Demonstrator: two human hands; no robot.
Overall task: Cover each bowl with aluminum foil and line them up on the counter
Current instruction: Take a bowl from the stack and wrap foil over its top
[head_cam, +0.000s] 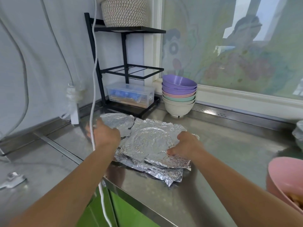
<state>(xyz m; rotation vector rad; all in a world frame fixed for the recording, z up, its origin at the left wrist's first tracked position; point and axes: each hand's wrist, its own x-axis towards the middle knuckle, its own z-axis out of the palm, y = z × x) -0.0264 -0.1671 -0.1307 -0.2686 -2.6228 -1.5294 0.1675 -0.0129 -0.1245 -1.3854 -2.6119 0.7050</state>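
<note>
Lying in a loose stack near the front edge of the steel desk (229,145): several crinkled sheets of aluminum foil (147,143), the top sheet bearing a round pressed mark.

Right hand (186,145) at the top sheet's near right corner, fingers curled, thumb down on the foil, pinching it. Left hand (105,135) at the stack's left edge, back of hand to camera, slightly blurred. Its fingers are hidden; cannot tell whether it grips or only touches. Hands well apart, one on each side of the stack.

Just behind the left hand, touching the stack's far left corner: a round foil piece (118,120). Whether a bowl sits under it cannot be told.

Behind the stack, by the window ledge: nested bowls (179,97), purple on top, then pink, green, cream lowest, uncovered. Lower right edge: pink bowl (287,174), open, pale food inside, partly cut off. Right edge, further back: a foil-wrapped shape (299,133), mostly out of frame.

Back left corner: black wire rack (126,71), clear plastic box (131,94) on its base, woven basket (124,12) on top. White cable (94,95) hangs in front of the left arm. Green cabinet fronts (118,210) below the desk.
</note>
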